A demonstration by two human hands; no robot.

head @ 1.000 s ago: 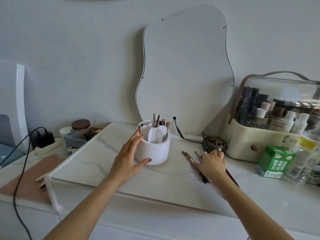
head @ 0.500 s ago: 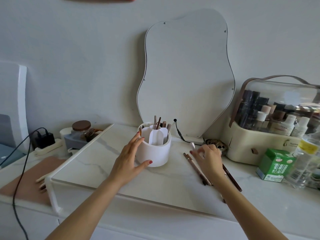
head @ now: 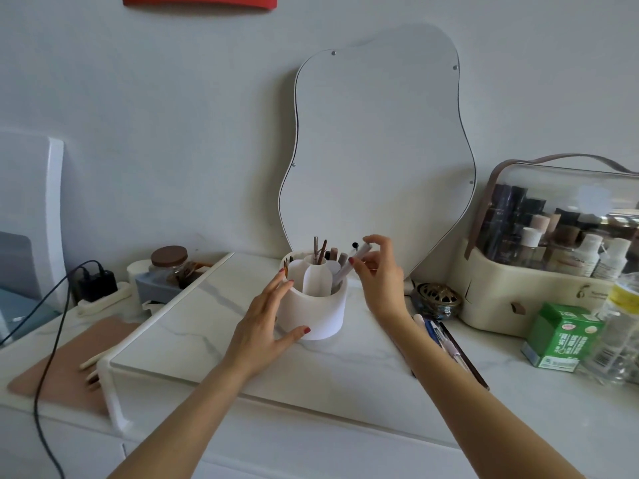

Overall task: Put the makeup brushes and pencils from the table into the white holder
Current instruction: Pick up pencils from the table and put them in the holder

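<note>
The white holder [head: 320, 316] stands on the marble tabletop [head: 193, 326] in front of the mirror, with several brushes and pencils upright in its compartments. My left hand [head: 266, 319] rests against the holder's left side, fingers spread and thumb at its base. My right hand [head: 378, 271] is raised at the holder's right rim and pinches a pale grey pencil [head: 352, 262], whose lower end dips into the right compartment. More brushes and pencils [head: 446, 344] lie on the table to the right, partly hidden behind my right forearm.
A wavy mirror [head: 377, 160] leans on the wall behind the holder. To the right are a small brass dish [head: 437, 299], a cream cosmetics case [head: 553, 250], a green carton [head: 562, 335] and a clear bottle [head: 619, 326]. At left sit a brown-lidded jar [head: 171, 262], a charger with cable [head: 95, 285] and a brown mat [head: 72, 368].
My right hand picked a pale pencil out of the pile on the table and lifted it left to the holder's right rim. My left hand stayed against the holder.
</note>
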